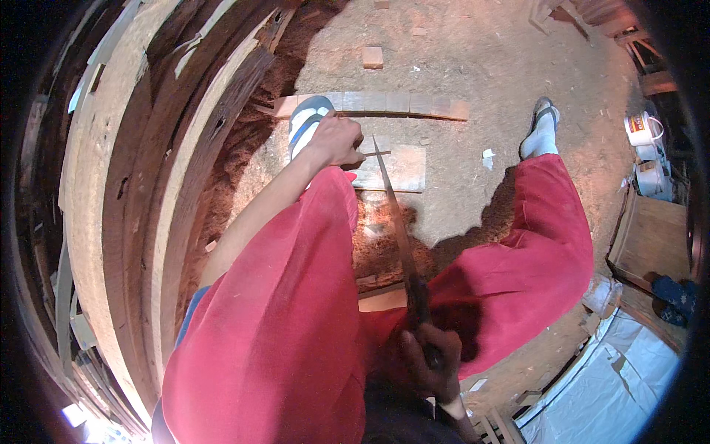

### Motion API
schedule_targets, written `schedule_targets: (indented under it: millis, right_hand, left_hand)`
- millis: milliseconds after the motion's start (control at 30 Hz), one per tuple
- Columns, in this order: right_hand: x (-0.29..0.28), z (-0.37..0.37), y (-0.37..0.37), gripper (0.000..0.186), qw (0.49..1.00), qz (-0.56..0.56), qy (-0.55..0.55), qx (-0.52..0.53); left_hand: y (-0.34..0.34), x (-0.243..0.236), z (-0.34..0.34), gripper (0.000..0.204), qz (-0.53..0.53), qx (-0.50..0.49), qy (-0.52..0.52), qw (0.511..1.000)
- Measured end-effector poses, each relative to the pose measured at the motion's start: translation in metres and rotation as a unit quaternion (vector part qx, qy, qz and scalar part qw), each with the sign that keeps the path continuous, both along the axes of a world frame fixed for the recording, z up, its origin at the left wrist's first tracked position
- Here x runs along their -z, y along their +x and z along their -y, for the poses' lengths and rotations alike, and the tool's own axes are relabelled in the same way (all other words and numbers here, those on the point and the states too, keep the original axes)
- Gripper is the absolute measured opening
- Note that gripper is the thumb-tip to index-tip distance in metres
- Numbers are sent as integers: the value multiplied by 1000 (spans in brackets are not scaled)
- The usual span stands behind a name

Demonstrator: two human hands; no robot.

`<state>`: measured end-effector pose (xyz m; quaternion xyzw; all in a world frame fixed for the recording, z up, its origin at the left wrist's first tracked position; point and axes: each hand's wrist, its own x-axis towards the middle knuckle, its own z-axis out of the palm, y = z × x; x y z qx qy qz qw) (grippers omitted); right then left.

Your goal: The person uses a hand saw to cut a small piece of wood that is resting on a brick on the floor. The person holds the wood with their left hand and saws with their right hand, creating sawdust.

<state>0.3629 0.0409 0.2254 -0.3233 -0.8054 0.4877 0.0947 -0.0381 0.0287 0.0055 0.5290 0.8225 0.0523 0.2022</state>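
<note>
My left hand [336, 140] is closed on a thin wood strip [377, 153] beside my left sandalled foot [303, 118], with a pale board [403, 170] lying beneath on the ground. My right hand [433, 355] grips the dark handle of a long tapering saw [399, 229], whose narrow tip reaches up near the strip. My red-trousered legs [259, 318] are spread around the blade. A row of small wood pieces [370, 101] lies just beyond the board.
Long rough planks [177, 222] stand along the left. Small blocks [372, 58] lie on the dirt ahead. At the right are white buckets [640, 129], a wooden box [651, 233] and a pale sheet-covered object [592, 385]. My right foot [540, 133] rests on the ground.
</note>
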Motion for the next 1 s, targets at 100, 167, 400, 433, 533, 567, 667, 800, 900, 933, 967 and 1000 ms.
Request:
schedule_targets:
  millis: [100, 167, 400, 433, 533, 567, 667, 800, 900, 933, 967, 1000]
  right_hand:
    - [9, -8, -9, 29, 991, 91, -97, -20]
    - [-5, -1, -8, 30, 995, 79, -65, -11]
    - [7, -12, -6, 31, 986, 71, -144, -48]
    - [6, -4, -14, 31, 982, 81, -171, -22]
    - [-3, 7, 7, 32, 982, 44, -183, -32]
    - [-2, 9, 11, 32, 986, 26, -164, -28]
    - [12, 11, 8, 32, 993, 7, -119, -4]
    - [16, -4, -4, 31, 987, 48, -147, -48]
    - [5, 4, 21, 30, 990, 38, -119, -62]
    - [2, 0, 20, 30, 989, 43, -129, -51]
    - [2, -1, 16, 29, 990, 43, -130, -41]
    - [3, -2, 12, 29, 989, 45, -134, -32]
  left_hand:
    - [0, -2, 0, 48, 13, 3, 14, 1000]
    - [0, -2, 0, 47, 15, 10, 22, 1000]
    - [-3, 5, 4, 47, 4, 22, 38, 999]
    - [-3, 2, 2, 47, 9, 27, 28, 999]
    - [-3, -2, 2, 45, 7, 34, 33, 999]
    - [-2, -1, 1, 44, 9, 30, 36, 999]
    - [-1, 2, 0, 39, 12, 27, 42, 999]
    - [-3, 9, 3, 35, -5, 34, 56, 998]
    - [0, 2, 0, 34, 5, 30, 34, 999]
    - [2, -2, -2, 34, 13, 28, 18, 999]
    - [2, -2, -4, 34, 0, 36, 26, 999]
    - [2, -1, -2, 33, -14, 43, 29, 999]
